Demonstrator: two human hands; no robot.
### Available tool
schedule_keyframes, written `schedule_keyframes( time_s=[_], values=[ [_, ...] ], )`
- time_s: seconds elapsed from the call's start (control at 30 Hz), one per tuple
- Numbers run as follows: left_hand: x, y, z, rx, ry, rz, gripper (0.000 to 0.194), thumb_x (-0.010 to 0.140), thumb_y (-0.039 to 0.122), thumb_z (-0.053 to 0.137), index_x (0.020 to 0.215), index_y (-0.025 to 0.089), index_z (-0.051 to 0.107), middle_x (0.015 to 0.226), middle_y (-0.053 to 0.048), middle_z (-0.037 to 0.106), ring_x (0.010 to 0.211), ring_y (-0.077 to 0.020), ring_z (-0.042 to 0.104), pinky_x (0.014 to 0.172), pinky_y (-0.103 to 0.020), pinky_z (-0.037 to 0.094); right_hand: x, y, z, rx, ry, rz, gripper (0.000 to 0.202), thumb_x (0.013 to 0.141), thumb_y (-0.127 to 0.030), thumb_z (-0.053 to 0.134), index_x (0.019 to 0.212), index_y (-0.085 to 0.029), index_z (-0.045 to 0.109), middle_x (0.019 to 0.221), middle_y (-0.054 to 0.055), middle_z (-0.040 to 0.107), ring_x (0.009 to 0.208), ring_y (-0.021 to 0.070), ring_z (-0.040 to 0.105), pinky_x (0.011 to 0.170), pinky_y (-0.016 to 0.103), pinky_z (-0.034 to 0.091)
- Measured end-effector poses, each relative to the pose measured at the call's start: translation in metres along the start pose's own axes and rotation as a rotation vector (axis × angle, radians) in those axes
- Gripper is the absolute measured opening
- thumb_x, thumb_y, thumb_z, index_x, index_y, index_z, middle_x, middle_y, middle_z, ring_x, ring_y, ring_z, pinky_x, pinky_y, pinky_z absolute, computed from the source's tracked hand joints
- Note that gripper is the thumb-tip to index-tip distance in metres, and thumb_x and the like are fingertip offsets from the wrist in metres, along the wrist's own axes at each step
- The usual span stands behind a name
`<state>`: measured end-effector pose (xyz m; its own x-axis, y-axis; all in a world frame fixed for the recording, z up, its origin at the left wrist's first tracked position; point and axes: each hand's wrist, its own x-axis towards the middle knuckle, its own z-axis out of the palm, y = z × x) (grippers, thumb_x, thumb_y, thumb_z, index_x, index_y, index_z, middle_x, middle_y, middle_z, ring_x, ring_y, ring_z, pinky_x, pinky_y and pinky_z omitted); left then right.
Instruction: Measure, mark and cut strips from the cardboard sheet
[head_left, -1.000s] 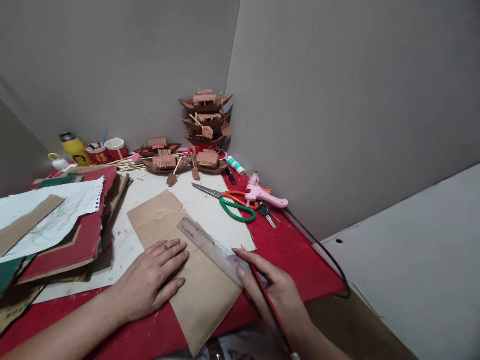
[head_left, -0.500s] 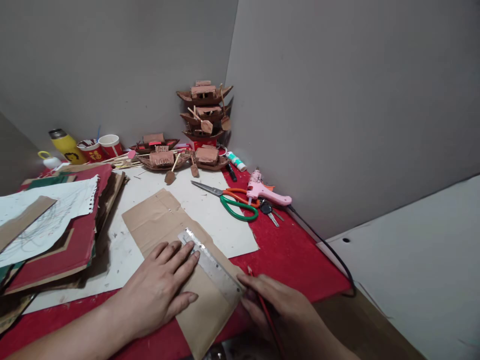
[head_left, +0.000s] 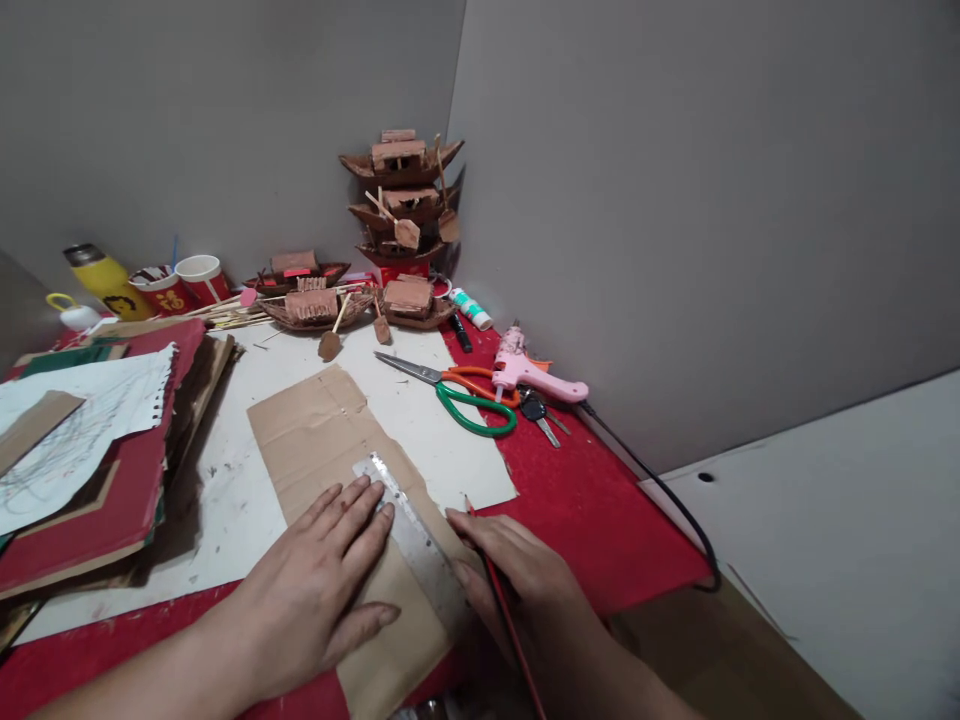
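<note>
A piece of brown cardboard point(head_left: 307, 430) lies at a slant over a white sheet, with a metal ruler point(head_left: 420, 545) along its right side. My left hand point(head_left: 330, 565) rests palm down on both, fingers spread, its fingertips on the ruler's upper part. At the ruler's lower right, my right hand point(head_left: 517, 580) is closed round a red pencil point(head_left: 504, 610), whose tip points up and away beside the cardboard's right edge. Part of the ruler's lower end is hidden behind the right fingers.
Scissors point(head_left: 457, 390), a pink glue gun point(head_left: 536, 375) with a black cord and keys point(head_left: 538, 415) lie at the right. Model boats point(head_left: 409, 300) stand at the back. Stacked cardboard point(head_left: 150, 450), a yellow bottle point(head_left: 109, 285) and paper cups point(head_left: 201, 280) are at the left.
My right hand has moved up and left along the ruler with the pencil. My left hand stays on the ruler. The camera's view has shifted slightly.
</note>
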<state>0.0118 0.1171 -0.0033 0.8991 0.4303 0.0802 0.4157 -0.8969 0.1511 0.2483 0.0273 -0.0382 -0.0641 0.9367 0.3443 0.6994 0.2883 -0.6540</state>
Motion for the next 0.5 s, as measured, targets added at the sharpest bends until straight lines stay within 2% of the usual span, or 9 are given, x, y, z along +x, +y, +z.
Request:
schedule_keyframes(
  time_s=[0.23,0.37,0.5],
  values=[
    [0.0015,-0.0067,-0.007,0.074,0.067,-0.056,0.055,0.091,0.037,0.053,0.141,0.013,0.046,0.142,-0.018,0.051,0.131,-0.0326,0.047,0.105,-0.05,0.045,0.0114,-0.0108,0.0044,0.122,-0.118,0.005,0.032,0.092,-0.02,0.053,0.122,-0.019,0.06,0.099,0.01,0.071,0.088,0.023,0.065,0.078,0.036,0.055],
    [-0.0001,-0.0075,-0.0066,0.049,0.052,-0.053,0.06,0.091,0.037,0.055,0.146,0.018,0.04,0.148,-0.015,0.044,0.135,-0.0317,0.042,0.107,-0.05,0.042,0.0076,-0.0072,0.0081,0.156,-0.007,0.023,0.035,0.091,-0.017,0.053,0.125,-0.023,0.059,0.109,0.01,0.07,0.097,0.0225,0.066,0.082,0.036,0.055],
    [-0.0046,-0.0095,-0.0066,0.038,0.028,-0.041,0.061,0.091,0.036,0.055,0.147,0.02,0.037,0.15,-0.012,0.041,0.137,-0.0309,0.039,0.109,-0.05,0.04,0.0046,-0.0041,0.0083,0.219,0.072,0.086,0.036,0.091,-0.016,0.052,0.126,-0.024,0.058,0.108,0.009,0.071,0.095,0.0214,0.068,0.083,0.036,0.057]
  ],
)
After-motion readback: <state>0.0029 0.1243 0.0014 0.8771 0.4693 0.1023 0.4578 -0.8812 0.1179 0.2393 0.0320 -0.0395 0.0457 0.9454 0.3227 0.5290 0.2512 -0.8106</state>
